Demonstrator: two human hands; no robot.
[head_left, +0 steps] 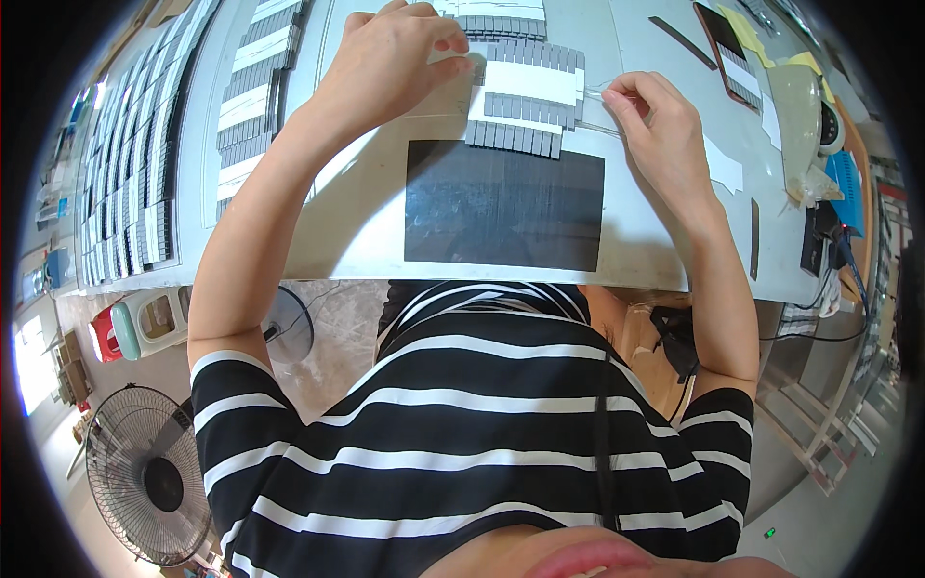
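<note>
A bundle of narrow grey strips with white bands lies on the table in front of me, in overlapping rows. At its left edge is my left hand, fingers curled and thumb tip close to the bundle. Whatever sits between those fingertips is too small to make out. To the bundle's right, my right hand pinches thumb and fingers together. Something thin and pale runs from that pinch toward the bundle's right edge; its kind is unclear. Nearer to me lies a dark rectangular mat, its far edge partly under the bundle.
Long rows of similar grey-and-white strips cover the table's left side, with another column beside them. At the far right lie a phone, a dark flat bar and a blue holder. A fan stands on the floor at left.
</note>
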